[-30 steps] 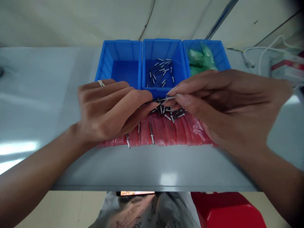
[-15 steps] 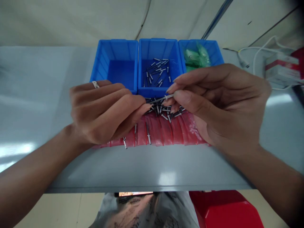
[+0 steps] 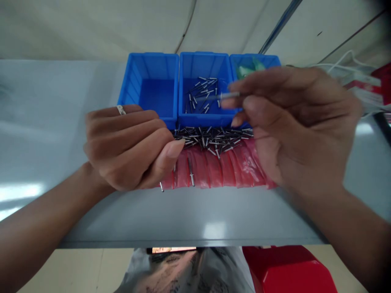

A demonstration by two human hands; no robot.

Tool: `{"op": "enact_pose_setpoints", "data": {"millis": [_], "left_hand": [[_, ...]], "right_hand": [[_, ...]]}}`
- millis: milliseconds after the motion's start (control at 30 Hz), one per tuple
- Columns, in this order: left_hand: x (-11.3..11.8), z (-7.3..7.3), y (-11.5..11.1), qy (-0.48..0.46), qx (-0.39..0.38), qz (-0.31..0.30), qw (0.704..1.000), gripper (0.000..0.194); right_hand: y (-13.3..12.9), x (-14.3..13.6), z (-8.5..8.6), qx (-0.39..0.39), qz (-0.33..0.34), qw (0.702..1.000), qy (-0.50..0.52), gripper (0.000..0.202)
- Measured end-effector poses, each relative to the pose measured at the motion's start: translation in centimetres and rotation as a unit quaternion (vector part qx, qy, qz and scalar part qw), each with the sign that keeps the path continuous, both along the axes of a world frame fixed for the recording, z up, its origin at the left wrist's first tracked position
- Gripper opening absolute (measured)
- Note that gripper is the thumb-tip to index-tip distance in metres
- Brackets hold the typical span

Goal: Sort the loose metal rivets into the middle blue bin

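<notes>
A silver rivet point(image 3: 229, 95) with a thin pin is pinched between thumb and fingertips of my right hand point(image 3: 293, 122), over the middle blue bin point(image 3: 204, 119). Several similar rivets lie inside that bin. My left hand point(image 3: 131, 146), with a ring on one finger, is curled closed left of the rivet pile point(image 3: 214, 138); whether something is inside its fingers is hidden. The pile rests along the back of a pink plastic bag point(image 3: 215, 169) in ridged folds. A couple of loose rivets point(image 3: 192, 178) lie on the bag's front part.
The left blue bin point(image 3: 155, 95) stands beside the middle one. Green plastic packets point(image 3: 244, 71) are in the right blue bin point(image 3: 269, 61), partly behind my right hand. White cables and a red-and-white box point(image 3: 365, 89) are at the right. A red stool point(image 3: 296, 272) stands below the table edge.
My right hand has moved up and right with the rivet, away from my left hand, which no longer touches its pin. My left hand has shifted slightly left.
</notes>
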State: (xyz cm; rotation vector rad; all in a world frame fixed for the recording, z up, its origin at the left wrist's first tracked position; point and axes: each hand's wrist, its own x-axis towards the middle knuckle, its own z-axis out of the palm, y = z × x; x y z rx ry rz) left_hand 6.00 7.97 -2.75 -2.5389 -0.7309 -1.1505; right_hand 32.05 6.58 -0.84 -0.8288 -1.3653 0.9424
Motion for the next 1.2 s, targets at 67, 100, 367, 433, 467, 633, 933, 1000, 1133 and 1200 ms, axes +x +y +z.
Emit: {"op": "enact_pose_setpoints", "data": {"millis": [67, 100, 367, 433, 467, 633, 933, 1000, 1133, 1200], "left_hand": [[0.0, 0.0, 0.1, 0.016, 0.027, -0.012, 0.999, 0.028], [0.1, 0.1, 0.2, 0.024, 0.044, -0.019, 0.999, 0.027], [-0.1, -0.4, 1.1, 0.023, 0.093, -0.022, 0.995, 0.021], [-0.2, -0.3, 1.0, 0.028, 0.091, -0.015, 0.995, 0.020], [-0.2, -0.2, 1.0, 0.028, 0.090, -0.013, 0.995, 0.020], [0.1, 0.3, 0.9, 0.036, 0.089, -0.026, 0.995, 0.024], [-0.1, 0.1, 1.0, 0.032, 0.093, -0.025, 0.995, 0.023], [0.0, 0.2, 1.0, 0.027, 0.091, -0.029, 0.995, 0.023], [0.3, 0.6, 0.9, 0.025, 0.082, -0.022, 0.996, 0.026], [0.3, 0.7, 0.9, 0.026, 0.076, -0.017, 0.997, 0.028]], "right_hand": [[0.3, 0.4, 0.5, 0.010, -0.017, 1.000, -0.014, 0.040], [0.4, 0.7, 0.7, 0.023, -0.020, 0.998, -0.049, 0.040], [0.9, 2.3, -0.1, 0.389, 0.084, 0.702, -0.590, 0.025], [0.8, 2.1, -0.6, 0.399, 0.083, 0.686, -0.603, 0.026], [0.8, 2.0, -0.8, 0.398, 0.078, 0.694, -0.594, 0.025], [0.8, 1.8, -1.1, 0.391, 0.079, 0.707, -0.585, 0.023], [0.6, 1.5, -1.1, 0.409, 0.062, 0.701, -0.581, 0.025], [0.5, 1.3, -1.3, 0.411, 0.039, 0.710, -0.570, 0.023], [0.6, 1.2, -1.6, 0.403, 0.011, 0.710, -0.577, 0.019], [0.7, 1.4, -1.7, 0.382, 0.034, 0.710, -0.590, 0.024]]}}
